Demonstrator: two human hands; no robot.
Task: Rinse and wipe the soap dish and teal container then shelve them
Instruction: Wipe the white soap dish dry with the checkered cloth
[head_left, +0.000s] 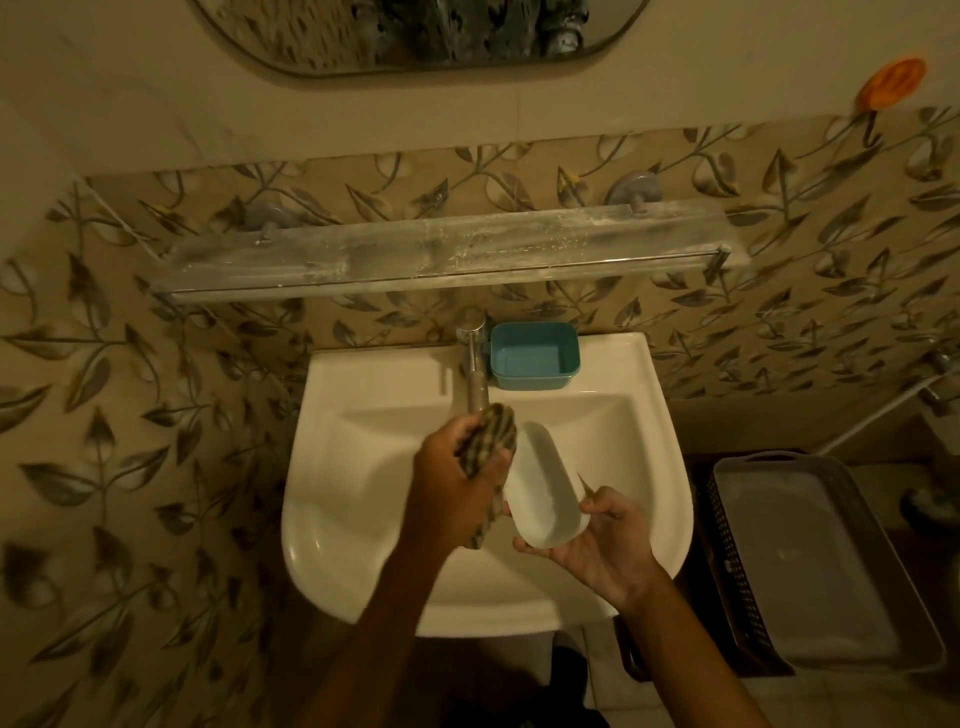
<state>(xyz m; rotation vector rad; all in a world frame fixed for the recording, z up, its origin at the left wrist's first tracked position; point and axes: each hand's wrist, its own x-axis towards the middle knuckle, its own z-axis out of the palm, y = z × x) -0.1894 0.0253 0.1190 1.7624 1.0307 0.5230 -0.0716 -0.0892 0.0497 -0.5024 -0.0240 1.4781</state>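
Over the white sink (363, 519), my right hand (602, 545) holds the white oval soap dish (545, 488) from below, tilted toward me. My left hand (452, 483) grips a striped cloth (488, 441) bunched against the dish's left rim. The teal container (535, 356) sits upright on the sink's back ledge, right of the chrome tap (475, 364). Above the sink, a glass shelf (441, 249) with a rail is mounted on the wall; it looks stained and holds nothing.
A grey plastic tray (821, 561) rests on a dark perforated basket (727, 561) to the right of the sink. An orange hook (891, 83) sticks to the wall at upper right. A mirror (415, 31) hangs above the shelf.
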